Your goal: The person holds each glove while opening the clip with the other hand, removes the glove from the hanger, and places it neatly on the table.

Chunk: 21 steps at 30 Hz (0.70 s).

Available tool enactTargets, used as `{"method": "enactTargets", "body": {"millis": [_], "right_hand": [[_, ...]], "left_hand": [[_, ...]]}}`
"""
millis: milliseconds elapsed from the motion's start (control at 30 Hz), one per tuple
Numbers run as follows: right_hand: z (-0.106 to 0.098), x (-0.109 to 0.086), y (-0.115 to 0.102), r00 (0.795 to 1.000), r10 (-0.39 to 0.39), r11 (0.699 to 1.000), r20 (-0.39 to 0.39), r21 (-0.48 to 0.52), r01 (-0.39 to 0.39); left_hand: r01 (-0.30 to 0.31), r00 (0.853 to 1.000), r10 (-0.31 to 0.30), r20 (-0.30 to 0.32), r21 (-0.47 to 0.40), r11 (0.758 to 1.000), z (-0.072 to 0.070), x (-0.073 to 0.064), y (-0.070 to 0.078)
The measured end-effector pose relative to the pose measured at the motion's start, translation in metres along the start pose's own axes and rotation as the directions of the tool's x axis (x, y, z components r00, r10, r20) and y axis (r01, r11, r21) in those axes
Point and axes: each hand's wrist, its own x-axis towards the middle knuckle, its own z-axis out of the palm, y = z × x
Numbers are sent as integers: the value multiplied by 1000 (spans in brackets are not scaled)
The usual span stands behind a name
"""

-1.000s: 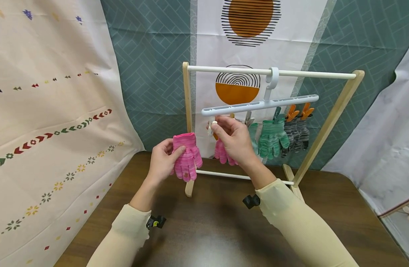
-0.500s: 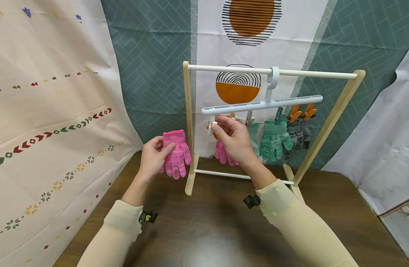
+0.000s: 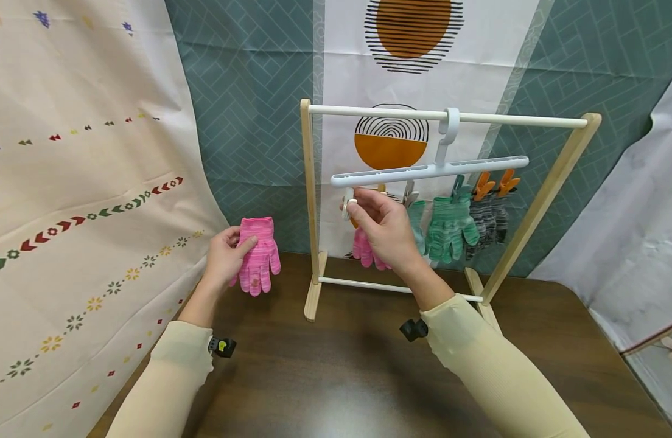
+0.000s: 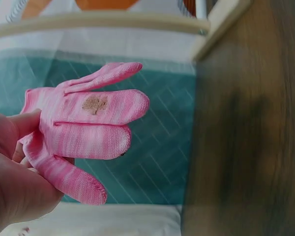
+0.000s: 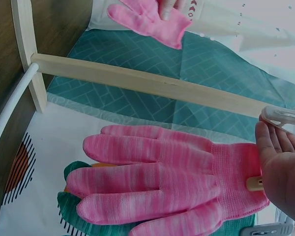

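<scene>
My left hand (image 3: 222,258) pinches a pink knitted glove (image 3: 261,252) near its cuff, thumb in front, left of the rack. A brown patch (image 4: 95,104) marks one glove finger. My right hand (image 3: 389,230) pinches a white clothespin (image 5: 280,116) below the left end of the light-grey clip hanger (image 3: 391,176). Nothing shows in that clothespin's jaws. A second pink glove (image 5: 152,169) hangs beside the right hand from a yellowish clip (image 5: 254,183); in the head view the hand partly hides it.
The hanger hooks over a white rod (image 3: 369,111) on a wooden rack (image 3: 310,182). Green gloves (image 3: 448,228) and dark grey gloves (image 3: 485,222) hang on its right half, the grey ones from orange clips (image 3: 483,185). A brown table (image 3: 336,365) lies below.
My left hand has carried the pink glove leftward, away from the hanger and past the rack's left post. My right hand stays at the white clothespin. The hanger's right end has shifted slightly.
</scene>
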Motion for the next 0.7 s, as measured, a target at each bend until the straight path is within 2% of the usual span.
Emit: {"method": "enactTargets", "body": {"millis": [300,533,700], "right_hand": [[0,-1,-1,1000,-26,999,5,19,26],[-1,-1,-1,999,-41,999,0,16,41],[-1,-1,-1,999,-33,999,-1,15,33]], "left_hand": [[68,994,-78,80,119,991,-21,15,-28],[34,984,-81,158,278,960,-29,27,-51],[29,976,-98,196,331,943,-33,37,-67]]}}
